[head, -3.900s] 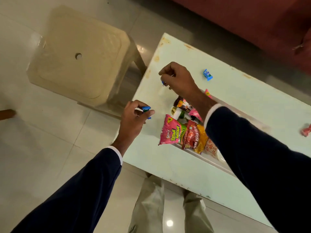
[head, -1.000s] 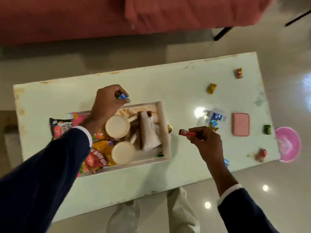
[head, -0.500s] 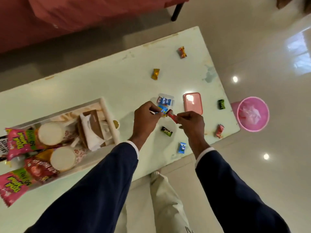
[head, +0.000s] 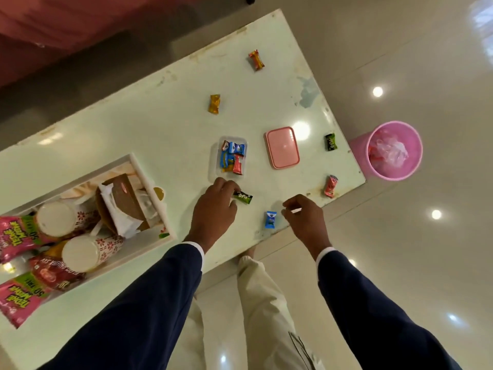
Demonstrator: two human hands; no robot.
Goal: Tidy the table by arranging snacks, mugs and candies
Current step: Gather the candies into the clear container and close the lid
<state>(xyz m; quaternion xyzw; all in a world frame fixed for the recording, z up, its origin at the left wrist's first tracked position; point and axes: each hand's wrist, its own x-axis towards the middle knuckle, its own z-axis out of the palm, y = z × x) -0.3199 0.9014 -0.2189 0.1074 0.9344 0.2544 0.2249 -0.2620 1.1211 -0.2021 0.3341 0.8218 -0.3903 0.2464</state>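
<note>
We see a glossy pale-green desk [head: 165, 129] with chipped edges. Our left hand [head: 214, 209] pinches one end of a dark green candy [head: 244, 196] lying on the desk near its front edge. Our right hand [head: 304, 218] hovers loosely curled beside a blue candy [head: 270, 219]; whether it holds anything we cannot tell. A small clear rectangular box [head: 231, 158] holds crinkly blue and red wrappers, too jumbled to count, and its pink rounded lid [head: 282, 147] lies just beside it. Four more loose candies dot the desk: orange-red [head: 256, 60], yellow [head: 214, 103], green [head: 330, 142] and red [head: 330, 186]. In the white tray [head: 149, 177] stand two patterned mugs [head: 80, 252]; the snack packets [head: 18, 297] are cut off at the left edge. A pink round bin [head: 392, 150] stands on the floor.
</note>
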